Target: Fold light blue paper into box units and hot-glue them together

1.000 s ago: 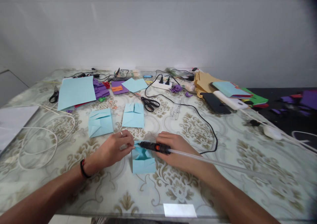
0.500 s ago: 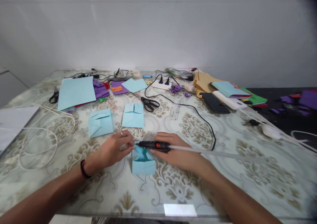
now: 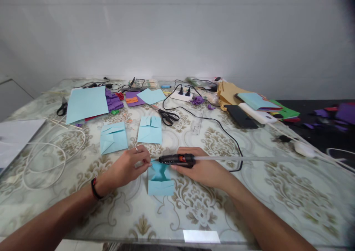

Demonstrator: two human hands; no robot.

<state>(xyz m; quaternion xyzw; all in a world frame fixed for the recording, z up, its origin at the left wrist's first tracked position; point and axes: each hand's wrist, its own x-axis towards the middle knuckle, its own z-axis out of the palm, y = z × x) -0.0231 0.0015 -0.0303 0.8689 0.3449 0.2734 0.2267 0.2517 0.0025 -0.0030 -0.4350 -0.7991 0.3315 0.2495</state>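
Observation:
A folded light-blue paper piece point(image 3: 161, 187) lies on the patterned table in front of me, its middle opened up. My left hand point(image 3: 134, 164) pinches its upper left corner between thumb and finger. My right hand point(image 3: 198, 169) is wrapped round a black glue gun point(image 3: 177, 160) with a long clear glue stick point(image 3: 238, 158) out of its back. The gun's nozzle points left, over the paper's top edge close to my left fingertips. Two more folded blue pieces, one at left point(image 3: 113, 138) and one in the middle point(image 3: 149, 130), lie farther back.
Black scissors point(image 3: 168, 117) and a ruler point(image 3: 198, 123) lie behind my hands. A power strip point(image 3: 181, 95) feeds a black cable curving at right. Blue sheets point(image 3: 87, 105) and a white cable point(image 3: 64, 158) are at left; a phone point(image 3: 240, 116) is at right.
The glue gun and my right hand have shifted slightly right and up, with the nozzle drawn back from my left fingertips. My left hand keeps its pinch at the corner.

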